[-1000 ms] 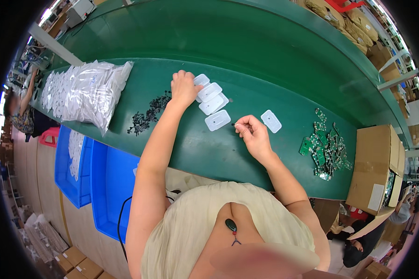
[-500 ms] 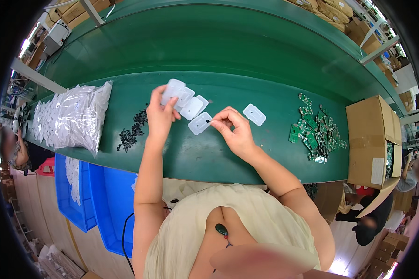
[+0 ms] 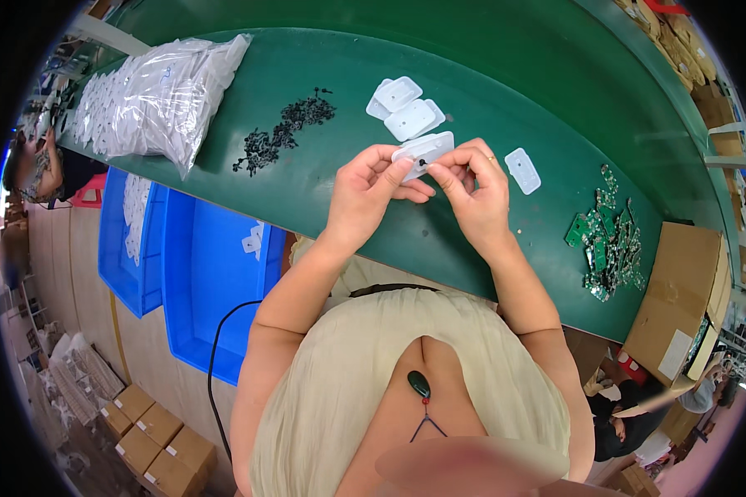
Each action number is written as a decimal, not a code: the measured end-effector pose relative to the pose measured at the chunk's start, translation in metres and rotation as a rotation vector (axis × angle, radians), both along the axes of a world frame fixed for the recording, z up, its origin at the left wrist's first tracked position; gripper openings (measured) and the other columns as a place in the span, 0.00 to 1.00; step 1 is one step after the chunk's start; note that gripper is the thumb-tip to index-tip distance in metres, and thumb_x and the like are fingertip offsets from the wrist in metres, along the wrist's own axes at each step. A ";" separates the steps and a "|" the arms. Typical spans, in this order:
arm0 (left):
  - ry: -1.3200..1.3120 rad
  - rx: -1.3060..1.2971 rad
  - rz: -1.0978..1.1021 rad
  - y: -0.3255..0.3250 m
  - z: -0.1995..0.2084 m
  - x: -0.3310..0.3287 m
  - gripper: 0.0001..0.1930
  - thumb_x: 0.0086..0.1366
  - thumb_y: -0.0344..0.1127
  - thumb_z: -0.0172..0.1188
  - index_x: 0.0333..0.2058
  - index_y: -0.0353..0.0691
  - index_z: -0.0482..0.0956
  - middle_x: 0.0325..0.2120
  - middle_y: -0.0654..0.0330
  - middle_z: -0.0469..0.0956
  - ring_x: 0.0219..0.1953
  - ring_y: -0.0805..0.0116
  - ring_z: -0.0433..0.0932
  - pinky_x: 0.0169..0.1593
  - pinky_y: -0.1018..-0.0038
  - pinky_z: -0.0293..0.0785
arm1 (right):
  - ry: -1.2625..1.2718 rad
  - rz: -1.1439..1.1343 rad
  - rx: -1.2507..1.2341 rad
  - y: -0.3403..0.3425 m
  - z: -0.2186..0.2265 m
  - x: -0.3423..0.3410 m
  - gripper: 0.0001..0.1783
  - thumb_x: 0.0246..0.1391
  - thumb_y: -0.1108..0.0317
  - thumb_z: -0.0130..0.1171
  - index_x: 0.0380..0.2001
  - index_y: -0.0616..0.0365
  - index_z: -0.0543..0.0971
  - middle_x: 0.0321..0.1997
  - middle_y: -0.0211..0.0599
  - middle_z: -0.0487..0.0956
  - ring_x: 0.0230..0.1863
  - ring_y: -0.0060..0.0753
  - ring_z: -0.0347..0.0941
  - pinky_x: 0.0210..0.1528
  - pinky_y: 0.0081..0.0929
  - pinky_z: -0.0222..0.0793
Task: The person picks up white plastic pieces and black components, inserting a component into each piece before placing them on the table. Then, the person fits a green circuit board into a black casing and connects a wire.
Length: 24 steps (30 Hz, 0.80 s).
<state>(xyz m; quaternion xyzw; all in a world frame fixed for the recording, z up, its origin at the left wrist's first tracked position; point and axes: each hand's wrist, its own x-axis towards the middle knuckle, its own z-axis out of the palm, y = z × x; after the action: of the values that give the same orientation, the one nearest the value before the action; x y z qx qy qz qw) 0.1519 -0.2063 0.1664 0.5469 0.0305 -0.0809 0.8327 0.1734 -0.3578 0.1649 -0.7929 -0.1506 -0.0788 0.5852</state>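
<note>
A translucent white plastic cover (image 3: 433, 144) with rounded corners is pinched at its near edge by my left hand (image 3: 363, 195). My right hand (image 3: 481, 197) is closed at the same cover, its thumb and fingertips on a small black part (image 3: 423, 162) at the cover's face. Whether that part sits in a hole of the cover, I cannot tell. Just beyond my hands lie several more white covers (image 3: 411, 123), partly overlapping. Another white cover (image 3: 523, 171) lies by itself to the right. To the left, small black parts (image 3: 286, 132) are spread in a loose pile.
On the green table (image 3: 307, 195), a clear bag of white pieces (image 3: 162, 103) stands at left. Green circuit boards (image 3: 609, 240) are heaped at right beside a cardboard box (image 3: 675, 290). Blue bins (image 3: 203, 282) stand below the table's left edge. Other people are at both sides.
My left hand has come from the stack of covers to the cover near my right hand. Both hands now meet at that cover, which is lifted and tilted. The view has turned.
</note>
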 end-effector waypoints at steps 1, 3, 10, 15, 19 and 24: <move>-0.049 0.026 0.009 0.000 -0.001 -0.002 0.07 0.61 0.28 0.49 0.37 0.30 0.69 0.30 0.56 0.75 0.31 0.71 0.77 0.34 0.78 0.75 | 0.006 0.004 -0.002 0.001 0.000 0.000 0.06 0.41 0.75 0.62 0.23 0.61 0.74 0.24 0.30 0.69 0.23 0.20 0.63 0.24 0.17 0.62; -0.048 0.062 0.020 -0.001 -0.003 -0.005 0.07 0.61 0.27 0.49 0.37 0.30 0.69 0.30 0.56 0.75 0.32 0.71 0.77 0.36 0.78 0.75 | 0.027 0.028 -0.001 0.002 0.001 0.000 0.06 0.41 0.75 0.62 0.22 0.61 0.73 0.24 0.30 0.69 0.22 0.20 0.63 0.24 0.17 0.61; -0.150 0.125 0.092 -0.008 -0.007 -0.015 0.06 0.61 0.26 0.50 0.36 0.31 0.68 0.28 0.59 0.75 0.30 0.73 0.76 0.36 0.80 0.73 | 0.130 0.038 -0.045 0.005 0.004 0.002 0.07 0.41 0.73 0.63 0.21 0.60 0.73 0.20 0.26 0.66 0.20 0.18 0.58 0.21 0.16 0.57; -0.187 0.151 0.139 -0.006 -0.009 -0.014 0.04 0.61 0.27 0.51 0.33 0.32 0.68 0.26 0.58 0.74 0.27 0.75 0.75 0.32 0.81 0.72 | 0.216 0.071 0.078 0.010 -0.007 -0.003 0.09 0.44 0.70 0.62 0.22 0.60 0.72 0.23 0.25 0.64 0.22 0.15 0.56 0.23 0.15 0.56; -0.131 0.057 0.106 -0.001 -0.008 -0.014 0.04 0.60 0.28 0.51 0.32 0.33 0.68 0.25 0.58 0.74 0.26 0.75 0.74 0.30 0.81 0.72 | 0.095 -0.047 0.293 0.010 -0.007 -0.003 0.12 0.43 0.69 0.63 0.30 0.59 0.71 0.34 0.31 0.65 0.29 0.19 0.58 0.30 0.15 0.57; -0.114 0.044 0.097 0.004 -0.009 -0.019 0.05 0.60 0.28 0.52 0.32 0.33 0.68 0.25 0.58 0.74 0.25 0.74 0.75 0.29 0.81 0.72 | -0.005 0.128 -0.081 0.005 0.010 0.001 0.15 0.40 0.68 0.64 0.32 0.58 0.71 0.33 0.30 0.68 0.31 0.23 0.60 0.33 0.19 0.60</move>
<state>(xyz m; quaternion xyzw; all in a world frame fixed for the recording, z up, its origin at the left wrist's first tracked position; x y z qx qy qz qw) 0.1328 -0.2022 0.1575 0.5668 0.0114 -0.0087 0.8237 0.1744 -0.3526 0.1748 -0.8044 -0.2056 -0.0367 0.5562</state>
